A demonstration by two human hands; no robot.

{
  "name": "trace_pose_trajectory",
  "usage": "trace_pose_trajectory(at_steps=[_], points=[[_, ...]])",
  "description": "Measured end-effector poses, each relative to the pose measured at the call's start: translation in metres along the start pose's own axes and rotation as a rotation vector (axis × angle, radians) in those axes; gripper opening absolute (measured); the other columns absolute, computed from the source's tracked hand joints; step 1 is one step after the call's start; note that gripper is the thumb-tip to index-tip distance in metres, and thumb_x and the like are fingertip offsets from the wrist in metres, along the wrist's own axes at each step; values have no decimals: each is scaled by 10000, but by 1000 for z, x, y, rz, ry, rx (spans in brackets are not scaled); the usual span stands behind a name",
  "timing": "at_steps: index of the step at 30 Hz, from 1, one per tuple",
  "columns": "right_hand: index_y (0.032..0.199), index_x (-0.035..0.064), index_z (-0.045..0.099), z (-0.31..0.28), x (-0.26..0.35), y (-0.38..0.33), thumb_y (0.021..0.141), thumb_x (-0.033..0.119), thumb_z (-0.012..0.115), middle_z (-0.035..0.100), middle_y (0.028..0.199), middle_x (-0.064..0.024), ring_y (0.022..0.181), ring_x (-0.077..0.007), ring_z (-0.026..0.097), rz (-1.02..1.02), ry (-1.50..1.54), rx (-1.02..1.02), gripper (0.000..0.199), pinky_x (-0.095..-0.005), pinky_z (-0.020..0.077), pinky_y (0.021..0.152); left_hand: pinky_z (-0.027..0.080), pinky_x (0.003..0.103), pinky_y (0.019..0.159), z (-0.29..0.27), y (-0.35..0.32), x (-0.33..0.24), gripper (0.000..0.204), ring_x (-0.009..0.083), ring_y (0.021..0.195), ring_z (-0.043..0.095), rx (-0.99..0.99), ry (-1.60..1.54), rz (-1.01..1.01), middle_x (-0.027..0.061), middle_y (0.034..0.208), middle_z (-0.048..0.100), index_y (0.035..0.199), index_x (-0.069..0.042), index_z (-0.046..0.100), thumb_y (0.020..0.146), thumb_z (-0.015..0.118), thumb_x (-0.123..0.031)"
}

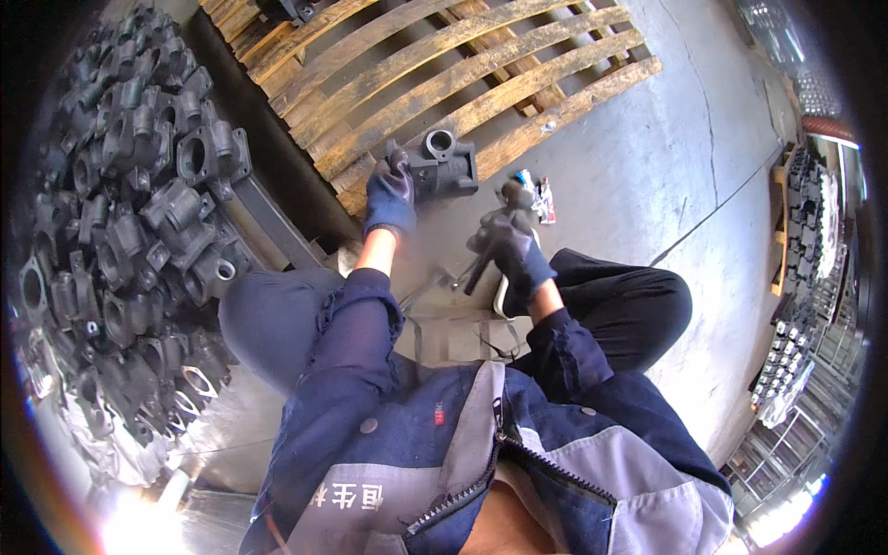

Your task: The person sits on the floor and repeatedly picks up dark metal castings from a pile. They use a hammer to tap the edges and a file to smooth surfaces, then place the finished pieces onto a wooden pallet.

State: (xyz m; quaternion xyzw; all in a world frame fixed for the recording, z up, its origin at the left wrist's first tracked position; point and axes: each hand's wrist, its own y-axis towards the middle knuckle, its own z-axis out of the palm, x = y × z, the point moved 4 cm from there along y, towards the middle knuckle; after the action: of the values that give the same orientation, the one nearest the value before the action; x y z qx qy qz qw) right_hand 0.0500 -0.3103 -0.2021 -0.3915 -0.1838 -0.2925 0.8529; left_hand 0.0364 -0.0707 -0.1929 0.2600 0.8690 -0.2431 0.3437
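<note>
Gloves of dark blue cover both hands, so finger positions are partly guesswork at the edges. The left hand (389,197) clamps the left side of a dark grey metal casting (443,165), fingers curled over its flange; the casting sits just beyond that grip, at the near edge of a wooden pallet (481,74), its round bore facing up, while its underside and the part under the glove are hidden. The right hand (511,245) is wrapped tight around a dark tool (481,268); a short handle-like end sticks out below the fist toward the person's lap, and a rounded dark knob shows just above the knuckles, but what kind of tool it is cannot be made out. Just past that fist, on the concrete floor (647,166), lie small colourful scraps (539,196), too blurred to identify. Well to the left of the left grip, a big heap of similar castings (129,203) runs out of view into the dark rim of the picture. More parts on racks (805,277) at far right are bent and smeared by the lens.
</note>
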Motion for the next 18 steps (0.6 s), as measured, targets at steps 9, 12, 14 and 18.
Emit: trace_pose_trajectory(at_steps=[9, 12, 14, 18], points=[[964, 26, 604, 83, 41, -32, 970, 474, 396, 477, 563, -8, 451, -88, 451, -114, -777, -167, 494, -239, 359, 410, 461, 508, 772, 8, 1, 1, 547, 485, 977, 546, 33, -48, 58, 317, 977, 584, 980, 44, 618, 954, 399, -456], [947, 43, 607, 99, 47, -27, 976, 444, 390, 471, 558, -5, 440, -77, 424, -236, -879, -155, 457, -235, 328, 402, 459, 512, 774, 6, 6, 0, 570, 489, 979, 546, 57, -3, 18, 322, 986, 579, 988, 47, 615, 955, 390, -475], [938, 59, 611, 102, 48, -22, 978, 421, 402, 471, 558, -2, 437, -70, 403, -267, -914, -168, 420, -235, 313, 399, 456, 516, 776, 8, 8, 1, 574, 489, 980, 546, 88, 21, -14, 324, 988, 577, 992, 46, 614, 954, 388, -480], [921, 57, 611, 67, 20, 7, 977, 415, 421, 507, 597, 4, 449, -65, 408, -148, -921, -221, 409, -234, 312, 410, 452, 523, 782, 20, 6, 10, 574, 491, 977, 542, 31, -54, 70, 327, 971, 577, 975, 44, 615, 951, 387, -482]])
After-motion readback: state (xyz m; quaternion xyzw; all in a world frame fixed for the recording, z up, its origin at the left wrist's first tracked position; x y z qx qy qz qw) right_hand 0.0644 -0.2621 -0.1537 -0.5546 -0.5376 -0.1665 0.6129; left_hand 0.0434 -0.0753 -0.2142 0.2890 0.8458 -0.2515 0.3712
